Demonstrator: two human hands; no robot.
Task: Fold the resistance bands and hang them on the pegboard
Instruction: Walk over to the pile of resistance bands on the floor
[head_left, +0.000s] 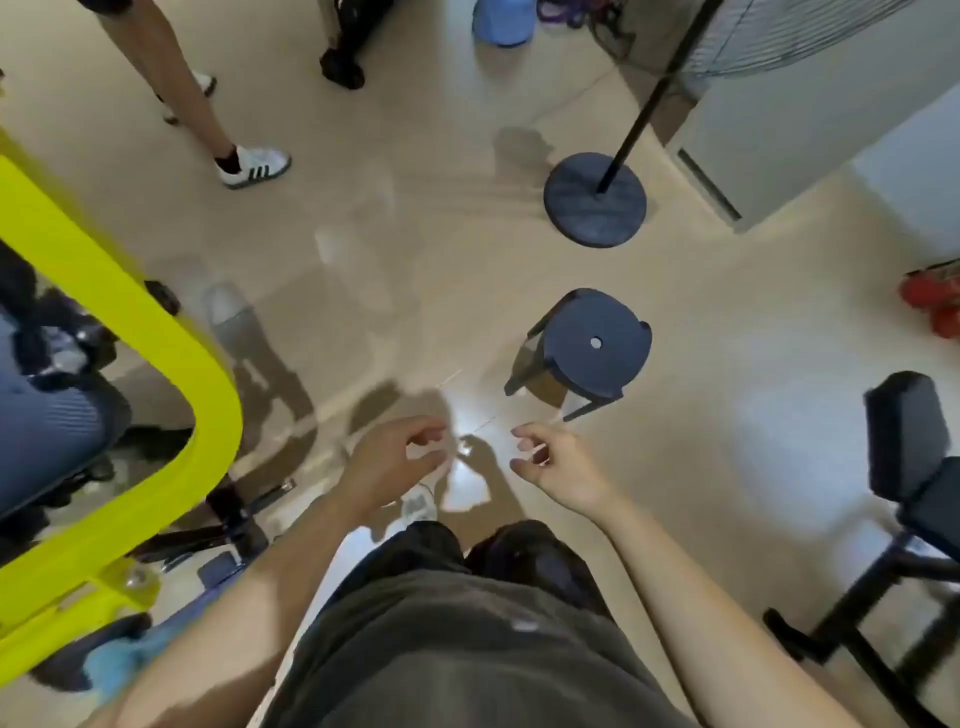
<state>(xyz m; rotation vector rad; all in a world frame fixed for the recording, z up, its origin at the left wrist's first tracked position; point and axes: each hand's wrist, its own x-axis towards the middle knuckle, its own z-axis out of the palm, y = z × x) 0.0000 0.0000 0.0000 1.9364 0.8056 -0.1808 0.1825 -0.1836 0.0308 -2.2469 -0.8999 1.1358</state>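
Observation:
My left hand (395, 462) and my right hand (545, 462) hover side by side over the beige floor, in front of my body. The fingers of both are loosely curled and hold nothing. A purple tangle that may be resistance bands (566, 10) lies at the top edge, far from both hands. A grey wire-grid panel (779, 36), possibly the pegboard, leans at the top right.
A dark blue stool (597, 343) stands just beyond my right hand. Behind it is a pole on a round base (595, 197). A black bench (914, 467) is at right, a yellow frame (119, 364) at left. Another person's legs (223, 130) stand at the upper left.

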